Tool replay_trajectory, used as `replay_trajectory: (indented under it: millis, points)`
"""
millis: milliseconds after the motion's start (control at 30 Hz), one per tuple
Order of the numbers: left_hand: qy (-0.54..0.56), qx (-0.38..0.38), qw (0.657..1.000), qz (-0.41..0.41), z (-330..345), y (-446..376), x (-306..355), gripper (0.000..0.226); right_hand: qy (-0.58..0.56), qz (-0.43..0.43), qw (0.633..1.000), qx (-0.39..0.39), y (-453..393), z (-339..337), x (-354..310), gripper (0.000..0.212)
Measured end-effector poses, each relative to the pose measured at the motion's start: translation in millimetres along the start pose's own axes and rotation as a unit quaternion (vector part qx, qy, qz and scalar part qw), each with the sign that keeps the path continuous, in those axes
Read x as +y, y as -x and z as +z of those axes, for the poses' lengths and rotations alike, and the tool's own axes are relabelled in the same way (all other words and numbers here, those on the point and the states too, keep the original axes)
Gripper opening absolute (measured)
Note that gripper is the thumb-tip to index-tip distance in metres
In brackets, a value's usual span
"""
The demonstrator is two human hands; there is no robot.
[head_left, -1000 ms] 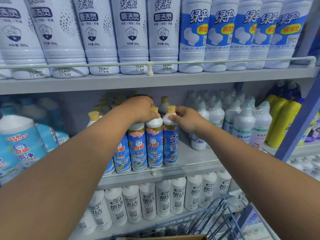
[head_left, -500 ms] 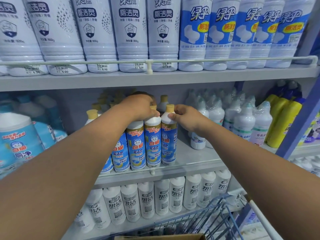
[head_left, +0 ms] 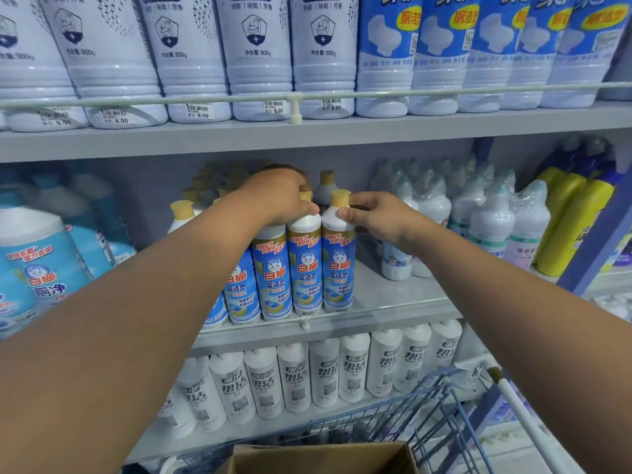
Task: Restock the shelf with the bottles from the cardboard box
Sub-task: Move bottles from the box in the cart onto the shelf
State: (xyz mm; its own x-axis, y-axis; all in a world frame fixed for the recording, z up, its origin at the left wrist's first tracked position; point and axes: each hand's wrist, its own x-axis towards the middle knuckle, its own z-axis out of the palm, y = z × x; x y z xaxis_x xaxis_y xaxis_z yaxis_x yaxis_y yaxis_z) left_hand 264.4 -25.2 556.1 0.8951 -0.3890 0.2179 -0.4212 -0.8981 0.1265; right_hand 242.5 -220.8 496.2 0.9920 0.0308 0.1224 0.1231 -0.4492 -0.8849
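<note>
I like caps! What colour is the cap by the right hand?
Yellow cap, clearest in the head view.

Two bare forearms, no sleeves, left hand (head_left: pixel 278 196), right hand (head_left: pixel 379 217)

Grey metal shelving (head_left: pixel 342 131) fills the wall in three tiers, each front edge fenced by a thin white rail (head_left: pixel 444 90). A blue upright post (head_left: pixel 602 241) runs along the right edge. Down at the bottom right stands a blue wire trolley (head_left: pixel 427 422). The light is even and cool.
</note>
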Motion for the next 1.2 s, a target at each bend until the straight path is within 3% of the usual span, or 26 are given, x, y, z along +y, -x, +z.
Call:
replay_trajectory:
  millis: [300,400,500,600,700,967,1200]
  points:
    - [-0.026,-0.01,1.0,-0.003,3,1,0,0.053,0.027,-0.012,0.999,0.042,8,16,5,0.032]
    - [-0.035,-0.004,0.999,-0.002,7,7,1,0.062,-0.022,-0.014,0.999,0.043,20,18,3,0.032]
    - [-0.059,0.098,0.993,0.021,20,24,7,0.061,-0.02,-0.009,0.998,0.06,31,20,10,0.044]
    - [-0.031,0.211,0.974,0.078,45,49,10,0.056,0.142,-0.018,0.985,0.098,47,26,25,0.057]
    - [-0.025,0.239,0.966,0.098,76,79,11,0.058,0.23,-0.034,0.968,0.099,72,38,45,0.065]
    - [-0.021,0.159,0.987,0.032,166,163,6,0.058,0.36,-0.055,0.927,0.095,133,85,111,0.069]
    - [0.018,-0.003,0.998,-0.057,267,250,2,0.065,0.425,0.017,0.905,-0.027,198,147,188,0.07]
